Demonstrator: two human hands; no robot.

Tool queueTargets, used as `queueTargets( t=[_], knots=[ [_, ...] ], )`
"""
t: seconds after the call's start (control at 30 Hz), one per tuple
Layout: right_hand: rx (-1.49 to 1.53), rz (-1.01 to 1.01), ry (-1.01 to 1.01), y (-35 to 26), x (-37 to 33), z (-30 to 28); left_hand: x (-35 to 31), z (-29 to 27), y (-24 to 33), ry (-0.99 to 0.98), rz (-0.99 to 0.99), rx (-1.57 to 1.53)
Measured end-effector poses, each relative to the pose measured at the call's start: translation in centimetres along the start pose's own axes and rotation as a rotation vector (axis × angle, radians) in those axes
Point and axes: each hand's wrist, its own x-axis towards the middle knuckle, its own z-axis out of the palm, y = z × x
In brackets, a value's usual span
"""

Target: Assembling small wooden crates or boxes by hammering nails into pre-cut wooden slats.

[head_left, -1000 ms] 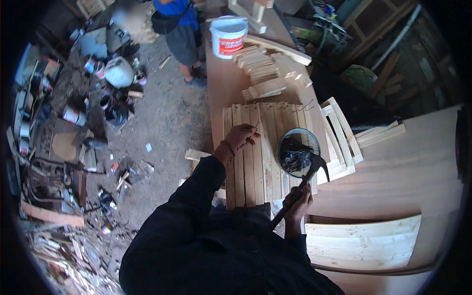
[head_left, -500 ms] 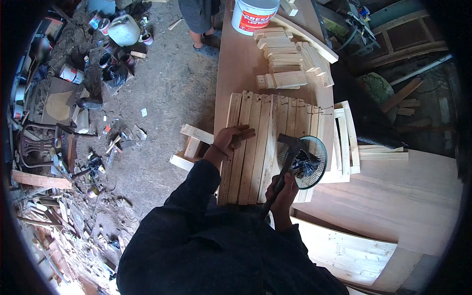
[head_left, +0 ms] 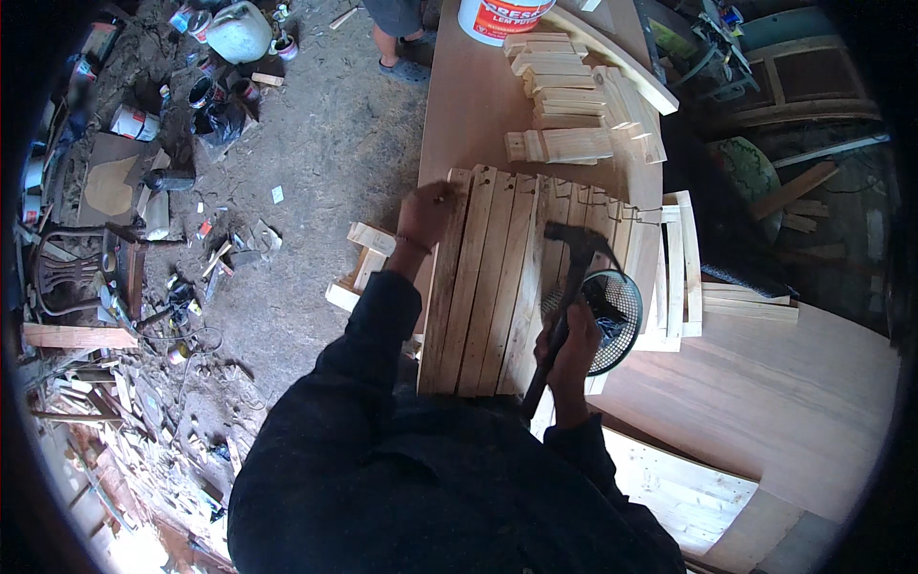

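A row of light wooden slats [head_left: 491, 287] lies side by side on the workbench in front of me, with several bent or upright nails [head_left: 598, 198] along its far end. My left hand [head_left: 425, 216] is closed at the far left corner of this row; whatever its fingers pinch is too small to name. A claw hammer [head_left: 577, 251] is gripped by the handle in my right hand [head_left: 572, 342], its head over the slats. Under and beside the hammer sits a round mesh basket [head_left: 626, 340] holding a dark heap, partly hidden by my right hand.
Short wood pieces [head_left: 555, 91] are stacked farther along the bench [head_left: 459, 105], near a white bucket [head_left: 492, 21]. Wooden frames [head_left: 676, 268] stand at the right. Scraps and containers litter the floor [head_left: 325, 124] on the left. Another person's leg [head_left: 386, 46] shows at the top.
My left hand has moved away from me to the slats' far left corner, and its outstretched fingers have curled in. The hammer, still in my right hand, has shifted slightly right and away from me.
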Motion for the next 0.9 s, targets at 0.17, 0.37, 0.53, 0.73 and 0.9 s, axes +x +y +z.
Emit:
queueTargets(
  t=[0.17, 0.37, 0.53, 0.73, 0.9],
  knots=[
    [-0.193, -0.115, -0.111, -2.2, 4.1, -0.6, 3.0, -0.5, 0.1, 0.213, 0.101, 0.03],
    [-0.189, -0.186, -0.126, -3.9, 5.7, 0.5, 3.3, 0.3, 0.8, 0.165, 0.153, 0.127],
    [-0.17, -0.149, -0.114, -4.2, 6.1, 1.0, 4.0, 0.6, -0.3, 0.209, 0.199, 0.123],
    [-0.264, -0.201, -0.14, -2.6, 7.9, 0.0, 4.1, 0.8, -0.1, 0.213, 0.27, 0.187],
    [-0.282, -0.203, -0.283, -4.6, 9.1, 1.4, 3.6, 0.2, 0.0, 0.142, 0.264, 0.243]
  ],
)
